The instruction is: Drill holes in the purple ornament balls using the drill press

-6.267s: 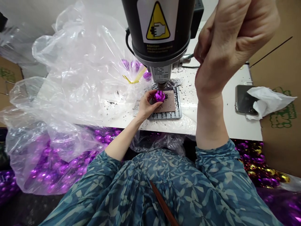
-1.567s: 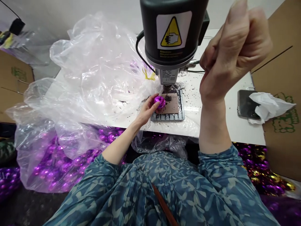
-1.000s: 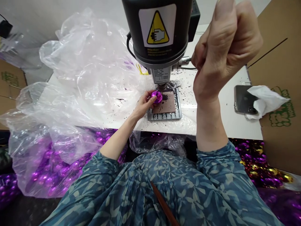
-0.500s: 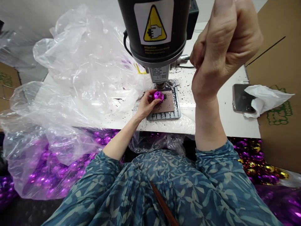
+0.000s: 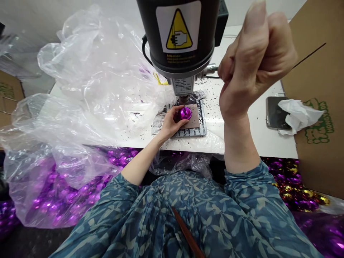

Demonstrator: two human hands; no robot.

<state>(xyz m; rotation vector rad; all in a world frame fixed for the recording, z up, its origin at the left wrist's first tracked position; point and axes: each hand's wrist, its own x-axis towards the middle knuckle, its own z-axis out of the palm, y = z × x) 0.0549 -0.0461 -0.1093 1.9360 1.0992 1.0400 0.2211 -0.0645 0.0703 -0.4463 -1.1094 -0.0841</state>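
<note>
Far left, a crumpled clear plastic bag (image 5: 88, 93) spilling over the white tabletop (image 5: 242, 132), shiny purple balls (image 5: 61, 193) heaped inside below the edge; centre, left hand (image 5: 169, 123) grasping a shiny purple faceted ball (image 5: 185, 113), pressed on the brown pad of the grey slotted drill table (image 5: 192, 132) directly under the black drill press head (image 5: 182, 36); right hand (image 5: 254, 68) clenched around the metal feed lever (image 5: 212, 68); farther right, a dark phone (image 5: 274, 113) touching crumpled white tissue (image 5: 298, 114), beside a brown cardboard box (image 5: 319, 143).
</note>
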